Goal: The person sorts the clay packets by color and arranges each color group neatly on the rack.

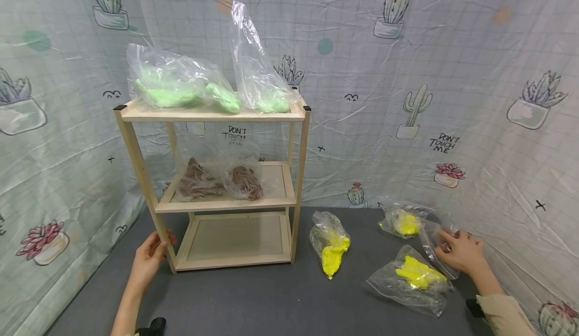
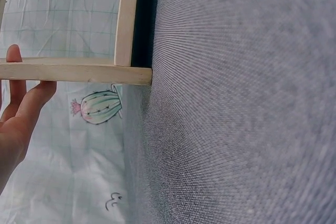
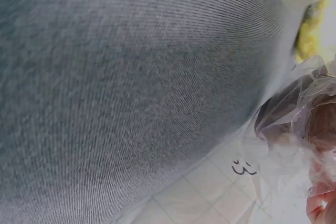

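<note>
My left hand (image 1: 150, 255) grips the front left post of a three-tier wooden shelf (image 1: 226, 265) low down, thumb and fingers on either side of it. In the left wrist view the fingers (image 2: 37, 100) lie round the post (image 2: 79, 72). On the right, my right hand (image 1: 463, 253) holds a clear plastic bag (image 1: 431, 240) from above. Something brown (image 3: 286, 100) shows inside that bag in the right wrist view, partly hidden by the fingers. Two clear bags with yellow lumps lie close by, one behind (image 1: 407, 223) and one in front (image 1: 420, 273).
Another bagged yellow lump (image 1: 334, 253) lies right of the shelf on the dark grey cloth (image 1: 253, 301). Bagged light green pieces (image 1: 167, 95) sit on the top tier, bagged brown pieces (image 1: 244, 180) on the middle one. A cactus-print curtain (image 1: 362, 125) surrounds the table.
</note>
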`<move>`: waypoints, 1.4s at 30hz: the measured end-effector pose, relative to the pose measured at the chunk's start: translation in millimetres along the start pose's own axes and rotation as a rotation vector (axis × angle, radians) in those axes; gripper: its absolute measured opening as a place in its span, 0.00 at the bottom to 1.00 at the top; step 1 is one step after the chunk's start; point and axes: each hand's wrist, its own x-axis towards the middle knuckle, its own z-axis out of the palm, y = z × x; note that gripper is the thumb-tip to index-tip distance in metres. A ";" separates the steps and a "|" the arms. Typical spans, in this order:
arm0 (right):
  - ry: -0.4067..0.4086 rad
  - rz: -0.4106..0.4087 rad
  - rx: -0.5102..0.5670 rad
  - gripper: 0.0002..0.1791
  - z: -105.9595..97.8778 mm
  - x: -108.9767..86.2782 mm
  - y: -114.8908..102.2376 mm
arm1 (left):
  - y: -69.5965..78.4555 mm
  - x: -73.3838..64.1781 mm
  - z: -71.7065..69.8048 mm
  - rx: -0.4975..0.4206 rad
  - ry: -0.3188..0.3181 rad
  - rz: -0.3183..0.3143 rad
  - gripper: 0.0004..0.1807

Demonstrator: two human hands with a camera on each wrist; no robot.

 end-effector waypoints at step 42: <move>0.725 -0.588 0.147 0.25 -42.7 -39.6 -117.8 | 2.4 -0.9 2.3 0.038 0.023 0.012 0.12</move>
